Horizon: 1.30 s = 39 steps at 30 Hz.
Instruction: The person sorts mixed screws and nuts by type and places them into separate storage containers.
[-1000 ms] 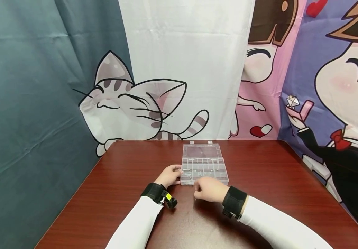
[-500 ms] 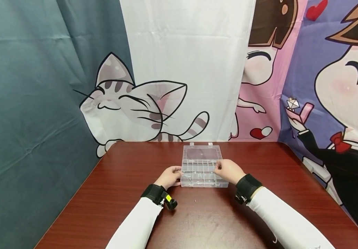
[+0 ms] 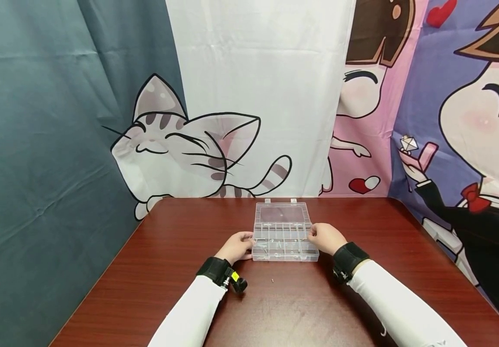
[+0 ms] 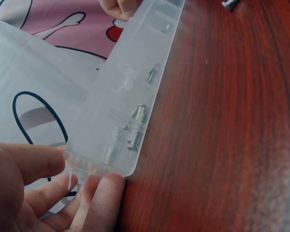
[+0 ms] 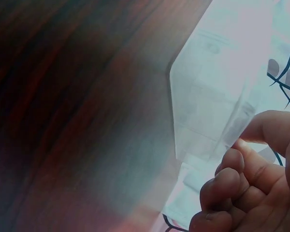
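A clear plastic compartment box (image 3: 285, 258) lies on the table with its lid tipped back. My left hand (image 3: 235, 246) grips the box's left end; in the left wrist view the thumb is at the upper edge and the fingers lie along the end wall. My right hand (image 3: 326, 237) is at the right rim with its fingers curled. Thumb and forefinger of that hand (image 5: 251, 179) meet right at the box edge in the right wrist view; I cannot tell what they pinch. Metal screws (image 4: 137, 128) lie in the front compartments.
A single small screw (image 4: 229, 5) lies on the reddish-brown table (image 3: 180, 294) in front of the box. The transparent lid (image 3: 281, 212) spreads towards the back edge. Printed curtains (image 3: 266, 96) hang behind and beside the table.
My right hand has moved from in front of the box up over its right compartments, then slightly right to the rim. The screw on the table came into sight. My left hand stays put.
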{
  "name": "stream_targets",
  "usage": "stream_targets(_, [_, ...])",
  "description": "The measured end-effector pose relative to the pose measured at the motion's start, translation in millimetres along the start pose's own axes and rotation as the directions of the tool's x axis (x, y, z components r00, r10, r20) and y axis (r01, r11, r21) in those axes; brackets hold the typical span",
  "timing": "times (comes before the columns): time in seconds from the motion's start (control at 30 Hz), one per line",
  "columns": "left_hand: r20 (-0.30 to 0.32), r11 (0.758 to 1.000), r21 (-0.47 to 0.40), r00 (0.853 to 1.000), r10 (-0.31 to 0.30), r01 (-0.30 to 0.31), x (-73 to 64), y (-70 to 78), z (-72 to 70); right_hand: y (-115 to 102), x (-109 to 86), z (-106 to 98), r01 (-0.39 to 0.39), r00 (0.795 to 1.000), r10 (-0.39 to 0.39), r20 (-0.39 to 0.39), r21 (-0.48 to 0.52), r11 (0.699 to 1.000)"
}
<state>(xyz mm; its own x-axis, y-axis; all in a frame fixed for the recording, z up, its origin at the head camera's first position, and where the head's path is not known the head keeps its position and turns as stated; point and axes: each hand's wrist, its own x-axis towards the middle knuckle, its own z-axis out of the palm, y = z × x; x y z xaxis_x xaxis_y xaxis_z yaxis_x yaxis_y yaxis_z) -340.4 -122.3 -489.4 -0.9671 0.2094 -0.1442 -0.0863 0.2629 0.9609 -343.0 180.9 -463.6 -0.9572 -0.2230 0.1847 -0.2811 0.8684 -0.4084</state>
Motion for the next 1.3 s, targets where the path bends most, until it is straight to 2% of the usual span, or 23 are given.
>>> stream_targets(0.43, [0.004,1.000,-0.007,1.000,0.005,-0.005,-4.0,2.4,1.2,-1,-4.6,-3,-0.050,0.998,0.050,0.030,-0.012,0.999])
stream_targets(0.87, [-0.001,1.000,-0.011,1.000,-0.003,0.003,-3.1,2.9,0.3,-6,-6.4,-9,-0.056,0.998,0.055,0.032,0.010,0.998])
stream_targets(1.07, [-0.004,1.000,-0.010,1.000,-0.007,0.007,-0.8,0.4,0.5,-12,-10.2,-9,-0.030,1.000,0.030,0.006,0.017,0.999])
stream_targets(1.3, [-0.005,1.000,0.004,1.000,-0.003,0.003,-2.1,1.4,0.7,-36,-17.5,-9,0.052,0.998,-0.051,-0.026,0.008,0.999])
